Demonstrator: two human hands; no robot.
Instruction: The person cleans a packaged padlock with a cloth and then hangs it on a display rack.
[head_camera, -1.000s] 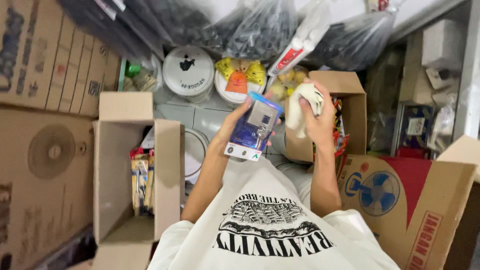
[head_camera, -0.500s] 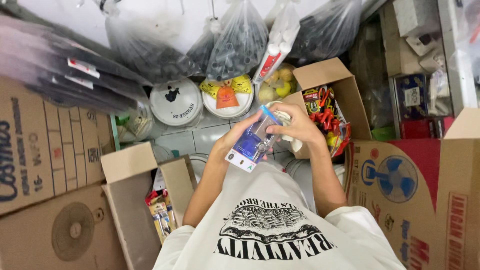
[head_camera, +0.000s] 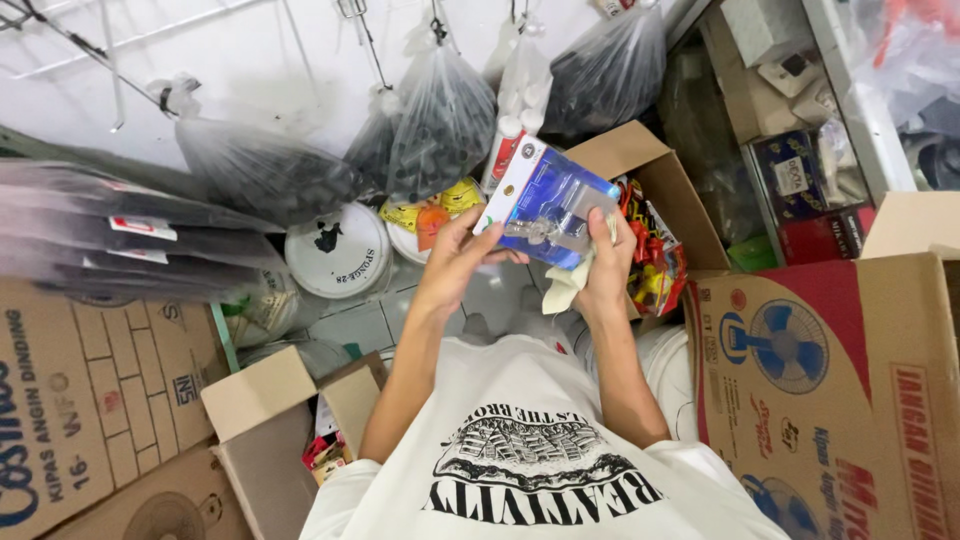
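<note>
Between two open cardboard boxes (head_camera: 640, 165), left hand (head_camera: 455, 265) and right hand (head_camera: 607, 262) grasp one blue blister pack (head_camera: 548, 203); right fingers also clench one pale cloth (head_camera: 566, 286).

Clear bags (head_camera: 440, 125) of dark parts are being hung on hooks against the white wall (head_camera: 240, 60). A white round lid (head_camera: 335, 250) is being kept on the floor below them. An open box (head_camera: 655, 215) of colourful packets is being kept near a big fan carton (head_camera: 815, 360). Another open box (head_camera: 285, 425) is being kept beside a brown carton (head_camera: 95, 390).
</note>
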